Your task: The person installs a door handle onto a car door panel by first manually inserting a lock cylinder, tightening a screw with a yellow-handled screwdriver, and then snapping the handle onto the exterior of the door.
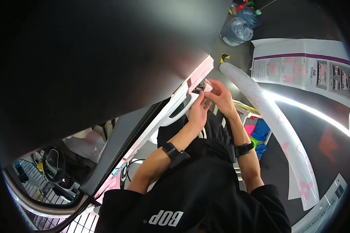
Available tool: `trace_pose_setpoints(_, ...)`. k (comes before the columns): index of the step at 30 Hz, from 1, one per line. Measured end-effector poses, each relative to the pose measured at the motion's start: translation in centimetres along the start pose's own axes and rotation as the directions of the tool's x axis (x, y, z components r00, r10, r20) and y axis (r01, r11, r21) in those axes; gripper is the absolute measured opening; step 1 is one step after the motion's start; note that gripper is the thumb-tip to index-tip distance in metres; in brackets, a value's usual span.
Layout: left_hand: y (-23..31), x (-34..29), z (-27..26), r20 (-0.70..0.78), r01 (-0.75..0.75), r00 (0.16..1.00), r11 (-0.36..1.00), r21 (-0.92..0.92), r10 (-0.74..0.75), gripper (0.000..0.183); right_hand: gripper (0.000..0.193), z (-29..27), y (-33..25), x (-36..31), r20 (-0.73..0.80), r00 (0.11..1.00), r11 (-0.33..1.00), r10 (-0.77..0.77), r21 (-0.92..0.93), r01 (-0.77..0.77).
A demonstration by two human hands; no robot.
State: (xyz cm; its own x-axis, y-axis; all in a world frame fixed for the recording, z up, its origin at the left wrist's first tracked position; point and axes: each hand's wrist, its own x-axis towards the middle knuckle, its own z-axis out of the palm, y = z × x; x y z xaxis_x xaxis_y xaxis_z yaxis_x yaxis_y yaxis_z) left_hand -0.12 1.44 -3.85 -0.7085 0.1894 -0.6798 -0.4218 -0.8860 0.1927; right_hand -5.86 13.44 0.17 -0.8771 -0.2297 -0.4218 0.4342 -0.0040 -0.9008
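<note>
My right hand [221, 98] pinches a small pale pink piece [208, 87] beside a dark opening [198, 88] in the car's side. Just below it, my left hand [198, 113] has bent fingers, the fingertips close against the lower side of that piece; what lies between them is hidden. The white door handle [181, 113] runs along the pink and white car body [201, 70], left of my left hand. Both wrists wear black bands.
Through the car window at left a steering wheel [53, 165] shows. A dark roof-like surface [105, 77] fills the upper left. At right lie a long rolled patterned film [278, 128] and a printed sheet [299, 50]. Large blue water bottles [237, 31] stand at the top.
</note>
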Motion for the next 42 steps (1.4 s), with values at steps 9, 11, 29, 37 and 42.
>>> trace_pose_setpoints(9,-0.7,0.2,-0.4,-0.054,-0.093,0.994,0.995,0.039,0.095,0.024,0.052,-1.3,0.6,1.0,0.120,0.993,0.997,-0.009,-0.081,0.019)
trace_pose_setpoints(11,-0.8,0.3,-0.6,-0.053,-0.154,0.986,0.986,0.062,0.157,0.025,0.054,-1.7,-0.2,1.8,0.164,0.986,0.994,0.001,-0.106,0.017)
trace_pose_setpoints(29,-1.8,-0.3,-0.3,-0.061,-0.258,0.964,0.966,-0.012,0.257,0.030,0.034,-3.5,-2.2,4.4,0.487,0.874,0.900,0.011,-0.385,0.203)
trace_pose_setpoints(37,-2.9,-0.9,0.3,-0.001,-0.404,0.913,0.905,0.135,0.408,0.050,0.034,-4.1,1.0,5.1,0.464,0.880,0.992,0.097,-0.114,-0.050)
trace_pose_setpoints(42,-4.0,-1.0,0.0,-0.037,-0.451,0.885,0.876,0.171,0.463,0.051,0.040,-4.1,2.5,5.2,0.565,0.816,0.935,0.125,0.208,-0.288)
